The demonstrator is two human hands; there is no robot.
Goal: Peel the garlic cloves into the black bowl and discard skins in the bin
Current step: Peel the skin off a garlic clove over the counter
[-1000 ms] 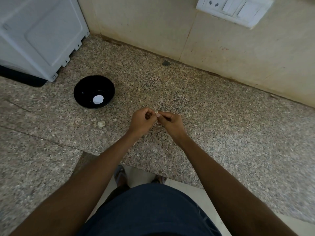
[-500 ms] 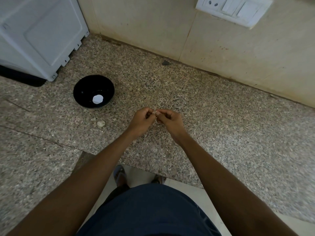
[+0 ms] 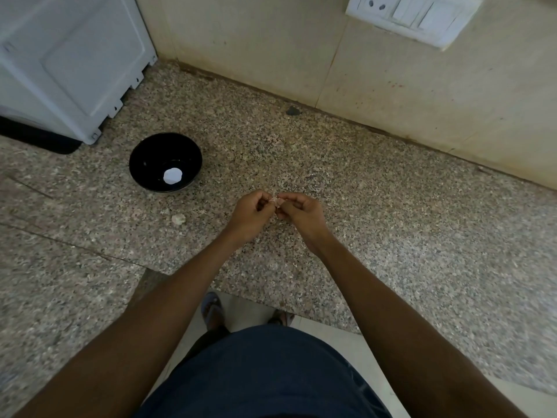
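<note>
My left hand [image 3: 251, 214] and right hand [image 3: 301, 213] pinch one small pale garlic clove [image 3: 276, 201] above the speckled granite counter [image 3: 376, 212], mid-peel; next, I judge, it goes into the round black bowl [image 3: 165, 162] at ten o'clock.

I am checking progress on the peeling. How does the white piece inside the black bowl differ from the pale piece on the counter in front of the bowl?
The white piece lies inside the black bowl; the pale piece lies on the bare counter. The white piece looks bright and smooth; the pale piece looks duller and crumpled. Both lie untouched.
</note>
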